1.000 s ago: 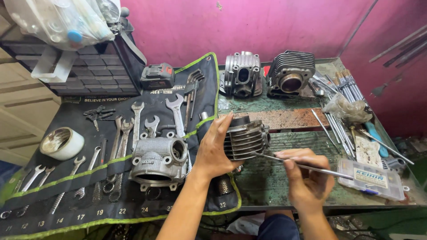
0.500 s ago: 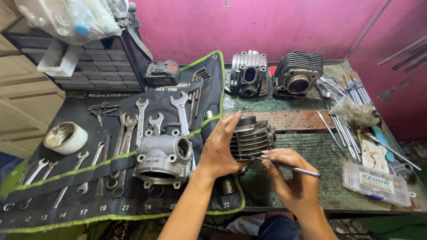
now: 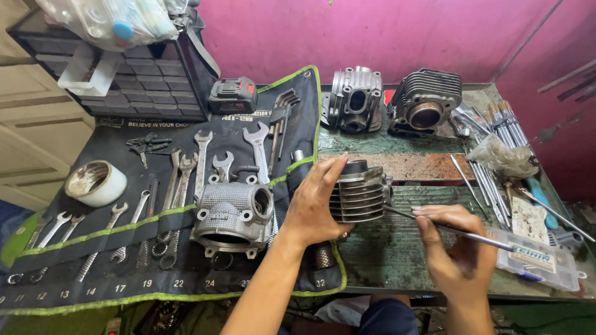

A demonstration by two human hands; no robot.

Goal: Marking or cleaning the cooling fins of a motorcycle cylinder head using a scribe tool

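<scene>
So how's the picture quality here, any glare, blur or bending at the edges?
Head view: soft, even light, with only faint shadows under the left hand and the finned cylinder; mild shine on the plastic bag at top left; the wide lens bows the bench edge and the drawer cabinet; centre sharp, right hand and its thin rod crisp.

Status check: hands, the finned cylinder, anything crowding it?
Left hand grips finned cylinder. Right hand holds thin metal rod, tip at cylinder. Cylinder head sits close by.

one head-worn view looks steeply down and forward, from close above, over a workbench (image 3: 397,260) toward the pink wall (image 3: 385,37) behind it.
</scene>
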